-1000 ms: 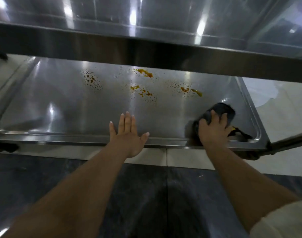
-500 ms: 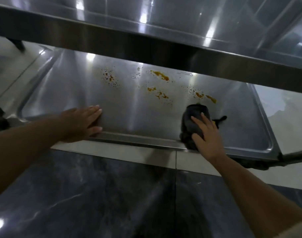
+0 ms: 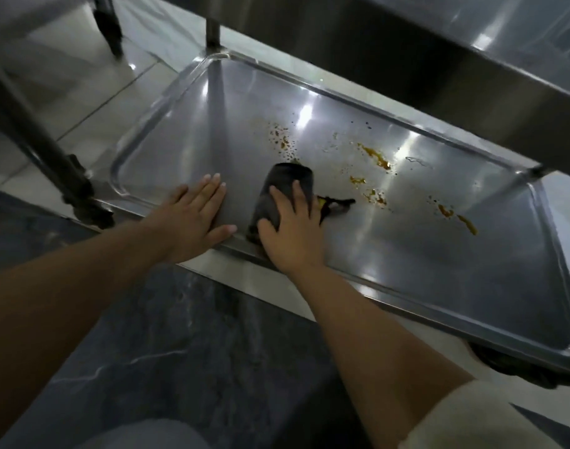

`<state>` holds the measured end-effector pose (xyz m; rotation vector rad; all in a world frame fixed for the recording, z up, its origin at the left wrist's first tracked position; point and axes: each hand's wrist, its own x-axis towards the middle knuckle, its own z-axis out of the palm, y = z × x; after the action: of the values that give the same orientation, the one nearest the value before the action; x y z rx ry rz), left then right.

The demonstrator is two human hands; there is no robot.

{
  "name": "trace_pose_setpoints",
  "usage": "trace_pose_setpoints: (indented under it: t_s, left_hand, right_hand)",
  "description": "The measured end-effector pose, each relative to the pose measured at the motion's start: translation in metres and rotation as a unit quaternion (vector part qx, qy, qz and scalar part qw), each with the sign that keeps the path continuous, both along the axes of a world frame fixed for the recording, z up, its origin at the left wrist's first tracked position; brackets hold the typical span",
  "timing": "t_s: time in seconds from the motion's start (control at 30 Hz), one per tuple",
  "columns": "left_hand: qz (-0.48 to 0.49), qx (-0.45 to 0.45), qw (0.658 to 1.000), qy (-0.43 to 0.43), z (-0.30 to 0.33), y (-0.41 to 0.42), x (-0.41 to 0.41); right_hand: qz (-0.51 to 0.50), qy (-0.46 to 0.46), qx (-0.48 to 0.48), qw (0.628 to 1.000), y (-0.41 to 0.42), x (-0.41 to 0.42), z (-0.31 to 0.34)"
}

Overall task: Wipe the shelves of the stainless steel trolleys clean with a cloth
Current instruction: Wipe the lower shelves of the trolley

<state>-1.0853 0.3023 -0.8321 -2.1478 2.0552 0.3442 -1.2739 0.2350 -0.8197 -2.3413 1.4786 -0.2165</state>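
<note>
The trolley's lower steel shelf (image 3: 406,254) fills the middle of the view, tilted down to the right. Orange-brown stains (image 3: 374,158) speckle its far half. A dark folded cloth (image 3: 285,184) lies near the shelf's front rim. My right hand (image 3: 290,228) presses flat on the cloth with straight, spread fingers. My left hand (image 3: 193,218) rests flat on the shelf's front rim, just left of the cloth, holding nothing. The upper shelf (image 3: 439,56) overhangs at the top right.
A dark trolley post (image 3: 47,150) stands at the shelf's front left corner, and a second post (image 3: 214,27) rises at the back left. A black castor (image 3: 517,367) sits under the front right corner. Pale and dark floor tiles (image 3: 186,338) lie below.
My right hand has slid the cloth leftward along the front of the shelf. My left hand has ended up close beside it on the rim. The camera has swung and tilted.
</note>
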Motion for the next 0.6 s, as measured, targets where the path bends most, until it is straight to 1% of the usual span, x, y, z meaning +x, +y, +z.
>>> trace_pose_setpoints:
  t_s: [0.07, 0.1, 0.13, 0.17, 0.2, 0.23, 0.3, 0.37, 0.4, 0.43, 0.47, 0.5, 0.53, 0.6]
  left_hand:
    - [0.031, -0.011, 0.999, 0.013, 0.007, 0.001, 0.011]
    - [0.054, -0.014, 0.998, 0.011, 0.009, 0.003, 0.021]
    - [0.079, -0.012, 0.997, 0.006, 0.011, 0.004, 0.032]
    - [0.102, -0.007, 0.995, -0.001, 0.012, 0.006, 0.044]
    - [0.119, 0.0, 0.993, -0.006, 0.012, 0.008, 0.052]
    - [0.128, 0.005, 0.992, -0.003, 0.011, 0.009, 0.058]
    - [0.13, 0.007, 0.991, 0.014, 0.008, 0.011, 0.061]
    - [0.129, 0.003, 0.991, 0.024, 0.004, 0.01, 0.06]
    - [0.13, -0.001, 0.991, 0.026, 0.003, 0.009, 0.061]
    - [0.132, -0.004, 0.991, 0.03, 0.002, 0.009, 0.063]
    - [0.132, -0.003, 0.991, 0.035, 0.001, 0.008, 0.065]
    - [0.129, 0.002, 0.991, 0.038, 0.001, 0.007, 0.067]
    - [0.123, 0.007, 0.992, 0.038, 0.0, 0.007, 0.068]
    - [0.112, 0.01, 0.993, 0.039, -0.001, 0.007, 0.068]
  right_hand:
    - [0.118, -0.025, 0.011, 0.993, -0.006, -0.02, 0.007]
    - [0.151, -0.035, 0.016, 0.988, -0.011, -0.035, 0.01]
    - [0.165, -0.039, 0.018, 0.985, -0.015, -0.052, 0.012]
    - [0.156, -0.04, 0.014, 0.987, -0.018, -0.07, 0.013]
    - [0.12, -0.042, 0.006, 0.992, -0.02, -0.086, 0.012]
    - [0.063, -0.047, -0.009, 0.997, -0.02, -0.098, 0.011]
    - [-0.094, -0.044, -0.039, 0.994, -0.015, -0.104, 0.005]
    - [-0.25, -0.031, -0.031, 0.967, -0.009, -0.084, -0.001]
    - [-0.303, -0.024, -0.016, 0.953, -0.008, -0.069, -0.002]
    - [-0.333, -0.016, 0.0, 0.943, -0.008, -0.051, -0.003]
    - [-0.34, -0.007, 0.011, 0.94, -0.009, -0.034, -0.003]
    - [-0.326, -0.002, 0.015, 0.945, -0.009, -0.018, -0.003]
    - [-0.29, 0.002, 0.011, 0.957, -0.01, -0.001, -0.003]
    - [-0.177, 0.019, -0.004, 0.984, -0.012, 0.035, -0.002]
